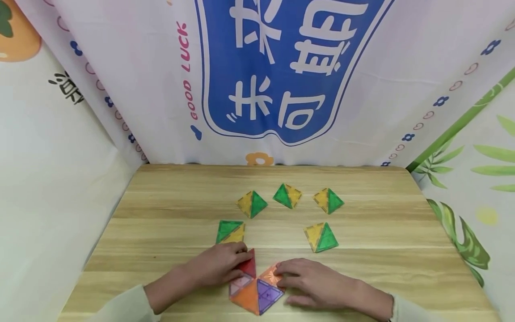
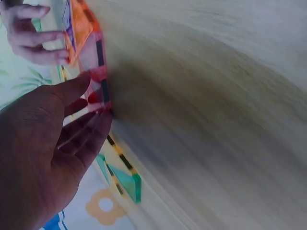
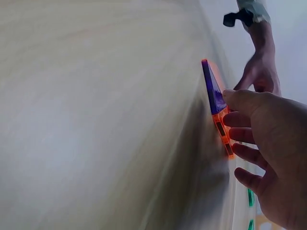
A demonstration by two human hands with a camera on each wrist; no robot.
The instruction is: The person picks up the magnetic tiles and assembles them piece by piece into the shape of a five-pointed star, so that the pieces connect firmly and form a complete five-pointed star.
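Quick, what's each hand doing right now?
Left hand: open, straight fingers touching the red triangle tile.
Right hand: open, fingertips pressing on the orange triangle tile.

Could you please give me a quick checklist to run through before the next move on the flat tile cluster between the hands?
1. Left hand on the red tile: ok, fingertips rest on it.
2. Right hand on the orange tile: ok, fingers touch its edge.
3. Flat tile cluster lying on the table: ok, though the red tile looks slightly raised.
4. Red tile joined to its neighbours: cannot tell, the left hand covers the seam.
5. Five green and yellow pyramids standing clear of the hands: ok; the nearest sits just beyond the left hand.
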